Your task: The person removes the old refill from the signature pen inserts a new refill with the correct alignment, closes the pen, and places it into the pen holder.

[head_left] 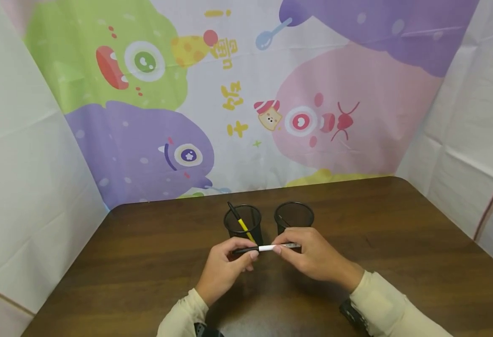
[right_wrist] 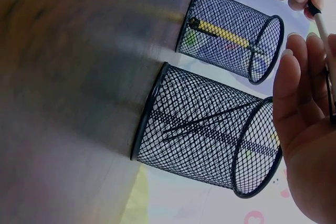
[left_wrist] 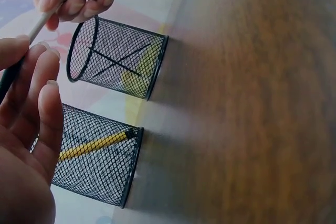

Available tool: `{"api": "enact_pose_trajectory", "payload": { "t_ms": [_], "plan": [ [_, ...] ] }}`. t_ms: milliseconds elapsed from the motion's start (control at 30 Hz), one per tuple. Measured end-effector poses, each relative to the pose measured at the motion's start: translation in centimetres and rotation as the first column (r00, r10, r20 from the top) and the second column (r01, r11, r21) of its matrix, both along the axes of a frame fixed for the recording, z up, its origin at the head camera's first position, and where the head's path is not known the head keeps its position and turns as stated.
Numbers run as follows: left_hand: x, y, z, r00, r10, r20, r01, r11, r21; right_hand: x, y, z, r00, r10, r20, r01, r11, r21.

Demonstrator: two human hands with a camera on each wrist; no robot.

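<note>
My left hand point(head_left: 223, 267) pinches the black end of a slim white-and-black pen point(head_left: 266, 248), held level above the table. The fingers of my right hand point(head_left: 315, 257) grip the pen's white barrel towards its other end. Just beyond the hands stand two black mesh pen cups. The left cup point(left_wrist: 100, 179) holds a yellow pen point(head_left: 243, 225) with a black upper end, leaning against the rim. Inside the right cup point(right_wrist: 197, 145), thin dark lines show through the mesh; I cannot tell what they are.
Under everything lies a dark brown wooden table point(head_left: 154, 262). A cartoon-printed cloth point(head_left: 246, 164) hangs behind its far edge, and pale cloth walls point(head_left: 23, 140) rise on both sides.
</note>
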State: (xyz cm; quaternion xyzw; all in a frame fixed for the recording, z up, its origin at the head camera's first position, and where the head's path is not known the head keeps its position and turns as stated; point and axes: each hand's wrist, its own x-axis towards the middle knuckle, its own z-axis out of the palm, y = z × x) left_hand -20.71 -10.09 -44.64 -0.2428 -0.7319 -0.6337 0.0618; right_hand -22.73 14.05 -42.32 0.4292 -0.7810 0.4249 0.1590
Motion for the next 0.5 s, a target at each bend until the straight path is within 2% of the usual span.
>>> {"api": "enact_pose_trajectory", "payload": {
  "t_ms": [500],
  "plan": [
    [-0.14,0.05,-0.08,0.998,0.012,0.053,-0.013,1.000,0.002,0.00,0.11,0.07,1.000,0.003,-0.014,-0.003,1.000,0.001]
  ]
}}
